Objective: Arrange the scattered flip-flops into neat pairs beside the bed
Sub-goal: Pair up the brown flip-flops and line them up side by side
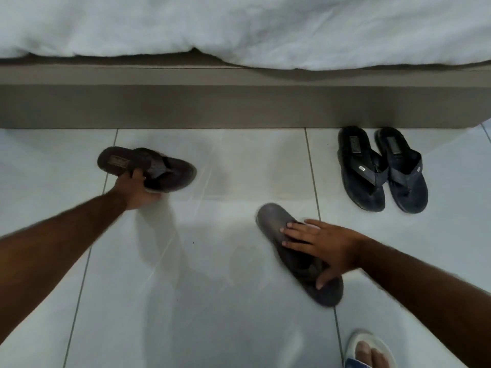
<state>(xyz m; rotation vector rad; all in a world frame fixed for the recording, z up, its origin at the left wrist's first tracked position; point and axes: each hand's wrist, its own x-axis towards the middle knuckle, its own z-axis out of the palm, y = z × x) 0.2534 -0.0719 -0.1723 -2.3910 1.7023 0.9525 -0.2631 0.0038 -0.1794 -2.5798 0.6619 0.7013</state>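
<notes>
A dark brown flip-flop (170,168) lies sideways on the white tiles at the left, strap side up. My left hand (136,188) grips its near edge. A second brown flip-flop (273,221) lies diagonally at the lower right, blurred. My right hand (321,244) is laid over its middle, fingers spread across the strap and thumb hooked around the near edge. Two black flip-flops (368,193) (409,187) stand side by side as a pair against the bed base (212,104) at the right, toes pointing toward me.
The grey bed base runs across the whole view, with a white duvet (239,27) hanging over it. My foot in a white sandal (368,350) stands at the bottom right. Bare white tiles (186,301) lie between the two brown flip-flops.
</notes>
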